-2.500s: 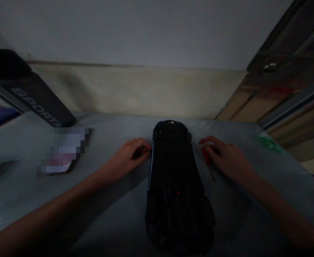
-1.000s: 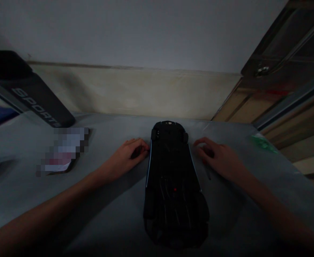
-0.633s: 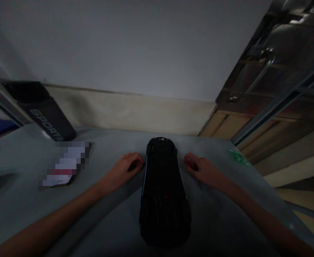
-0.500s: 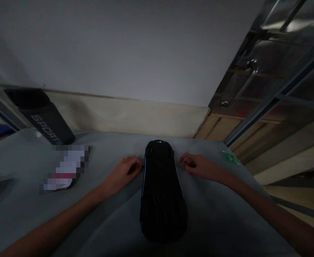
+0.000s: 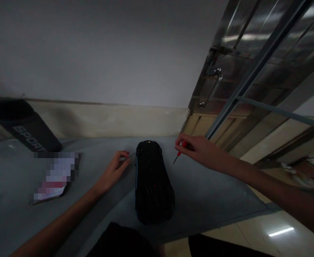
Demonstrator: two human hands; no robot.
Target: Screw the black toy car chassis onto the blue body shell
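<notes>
A black toy car (image 5: 152,182) lies upside down on the grey table (image 5: 207,192), its underside facing up. My left hand (image 5: 114,170) rests on the table just left of the car's far end, fingers curled loosely and holding nothing I can see. My right hand (image 5: 199,151) is raised above the table to the right of the car. Its fingers pinch a small screwdriver with a red handle (image 5: 178,154), the thin shaft pointing down and to the left toward the table.
A dark bottle marked "SPORT" (image 5: 25,134) leans at the far left. A blurred card or packet (image 5: 54,175) lies left of my left hand. A metal-framed door with a handle (image 5: 213,85) stands at the right; the table's right edge drops to a tiled floor (image 5: 266,232).
My right hand has picked the red-handled screwdriver up off the table and lifted it. My head has turned to the right and tilted up. The left hand has opened slightly.
</notes>
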